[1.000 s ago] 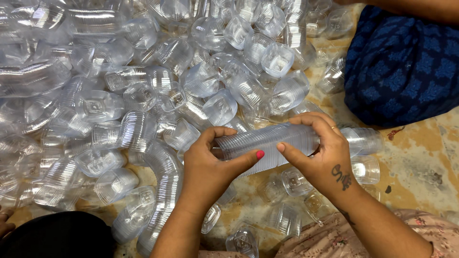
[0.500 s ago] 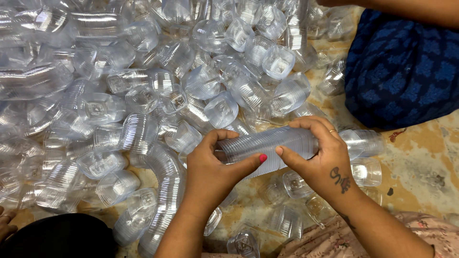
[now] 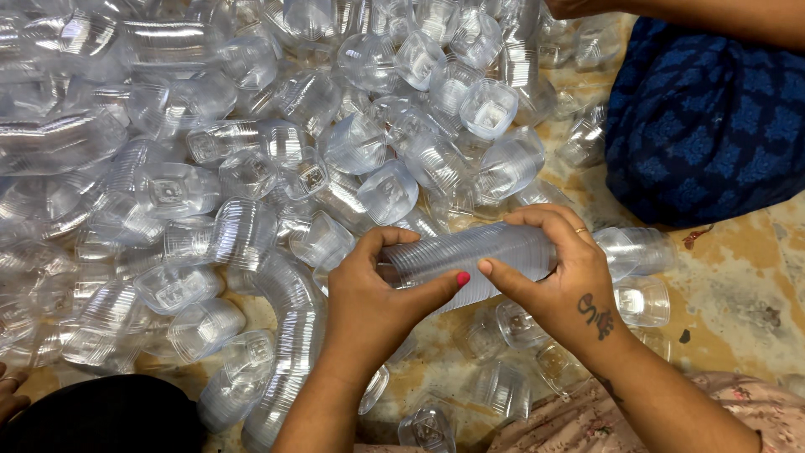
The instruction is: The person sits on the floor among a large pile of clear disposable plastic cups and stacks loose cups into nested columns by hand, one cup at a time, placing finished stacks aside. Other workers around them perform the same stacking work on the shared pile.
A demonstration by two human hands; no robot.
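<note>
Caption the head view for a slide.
Both hands, left hand and right hand, grip a nested stack of clear cups above scattered cups.

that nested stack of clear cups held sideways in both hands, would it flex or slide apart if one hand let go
The stack of clear cups probably bends: a longer stack on the floor already curves. It looks light, being thin see-through plastic. The left hand and right hand grip opposite ends, so with one end freed it may sag or shed cups.

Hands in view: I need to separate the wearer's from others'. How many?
4: left hand and right hand grip the nested cup stack; another person's hand bottom-left; another top edge.
</note>
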